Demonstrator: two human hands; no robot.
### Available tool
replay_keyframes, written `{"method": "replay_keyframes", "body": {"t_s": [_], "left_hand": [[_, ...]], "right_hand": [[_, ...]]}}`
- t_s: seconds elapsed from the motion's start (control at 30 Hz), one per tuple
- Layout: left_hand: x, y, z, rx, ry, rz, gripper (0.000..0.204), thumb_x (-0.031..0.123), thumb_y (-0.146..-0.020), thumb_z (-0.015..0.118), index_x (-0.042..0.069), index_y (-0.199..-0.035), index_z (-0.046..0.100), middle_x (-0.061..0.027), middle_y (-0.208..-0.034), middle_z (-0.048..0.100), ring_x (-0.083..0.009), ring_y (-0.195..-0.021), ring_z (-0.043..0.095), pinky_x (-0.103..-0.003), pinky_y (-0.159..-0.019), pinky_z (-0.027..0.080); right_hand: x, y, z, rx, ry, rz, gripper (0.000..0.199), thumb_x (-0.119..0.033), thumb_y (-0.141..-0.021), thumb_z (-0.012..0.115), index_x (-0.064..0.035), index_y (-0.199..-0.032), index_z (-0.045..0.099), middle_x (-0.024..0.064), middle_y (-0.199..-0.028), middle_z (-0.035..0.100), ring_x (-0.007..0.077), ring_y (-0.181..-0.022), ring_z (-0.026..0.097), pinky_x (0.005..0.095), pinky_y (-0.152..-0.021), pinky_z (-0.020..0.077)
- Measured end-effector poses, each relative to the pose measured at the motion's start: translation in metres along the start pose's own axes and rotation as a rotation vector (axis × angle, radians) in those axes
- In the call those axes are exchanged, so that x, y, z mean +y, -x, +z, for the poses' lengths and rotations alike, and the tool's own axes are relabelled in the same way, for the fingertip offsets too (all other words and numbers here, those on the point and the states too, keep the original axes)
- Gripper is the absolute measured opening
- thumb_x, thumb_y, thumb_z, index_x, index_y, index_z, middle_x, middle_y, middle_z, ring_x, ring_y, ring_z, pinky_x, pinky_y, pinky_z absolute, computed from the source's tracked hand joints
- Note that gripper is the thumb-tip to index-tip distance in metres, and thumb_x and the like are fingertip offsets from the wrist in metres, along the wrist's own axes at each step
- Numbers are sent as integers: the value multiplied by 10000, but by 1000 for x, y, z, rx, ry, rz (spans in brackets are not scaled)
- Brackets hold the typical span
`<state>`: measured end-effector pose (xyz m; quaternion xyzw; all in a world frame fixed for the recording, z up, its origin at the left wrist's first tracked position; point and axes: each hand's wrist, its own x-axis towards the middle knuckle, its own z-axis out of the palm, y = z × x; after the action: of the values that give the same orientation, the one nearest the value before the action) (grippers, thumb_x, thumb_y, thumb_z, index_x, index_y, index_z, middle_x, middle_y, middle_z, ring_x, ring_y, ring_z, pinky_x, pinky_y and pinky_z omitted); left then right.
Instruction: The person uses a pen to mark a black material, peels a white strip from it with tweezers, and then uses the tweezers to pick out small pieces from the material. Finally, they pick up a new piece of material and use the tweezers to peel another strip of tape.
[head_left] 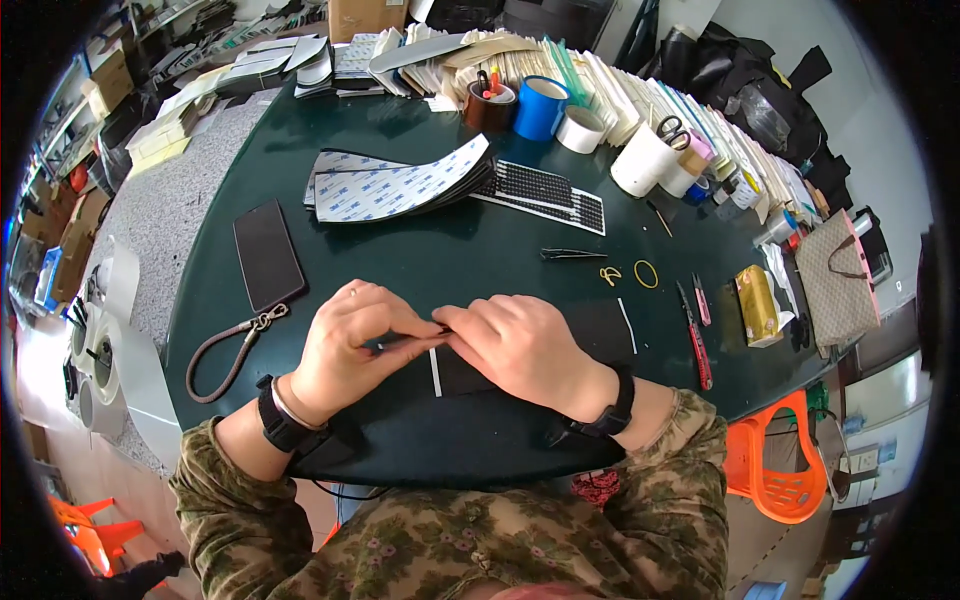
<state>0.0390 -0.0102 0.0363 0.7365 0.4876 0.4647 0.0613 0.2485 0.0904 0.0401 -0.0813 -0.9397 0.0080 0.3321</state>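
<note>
Both hands are engaged: the left hand (362, 345) pinches with thumb and forefinger, its tips meeting those of the right hand (515, 345), which grips from the other side. Between them is a small dark piece (444, 331), held above the left end of a black sheet (600, 330) on the dark green table (380, 250); its outline is mostly hidden by the fingers. In the inspector's judgement, a slip of the narrow fingertip hold could drop the piece, uneven pulling could crease or tear it, and a forearm or sleeve dragging over the sheet could shift it. Count: one phone (268, 255) with one corded strap (213, 342); one pair of tweezers (573, 254); two yellow bands (612, 276); two red-handled tools (696, 340); one brown roll (489, 108); one large blue roll (541, 108); one yellow packet (758, 305). The blue-and-white sheets (400, 187) overlap and cannot be counted.
</note>
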Motion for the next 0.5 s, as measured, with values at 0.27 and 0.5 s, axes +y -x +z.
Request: {"method": "replay_keyframes", "body": {"t_s": [0.27,0.5], "left_hand": [[1,1,6,-134,400,-442,212,51,-812,813,33,-1011,742,-47,-932,719,-193,-848,678,-316,-789,539],[-26,10,12,-337,241,-382,194,51,-855,773,31,-1043,731,-73,-1010,670,-174,-873,663,-298,-778,551]], "right_hand": [[43,25,-20,-99,-355,432,208,-166,-974,674,-31,-1129,638,85,-824,674,188,-714,671,272,-623,492],[60,40,-35,129,-1168,1046,184,-179,-1052,582,-23,-1141,625,79,-856,715,147,-759,679,240,-660,480]]}}
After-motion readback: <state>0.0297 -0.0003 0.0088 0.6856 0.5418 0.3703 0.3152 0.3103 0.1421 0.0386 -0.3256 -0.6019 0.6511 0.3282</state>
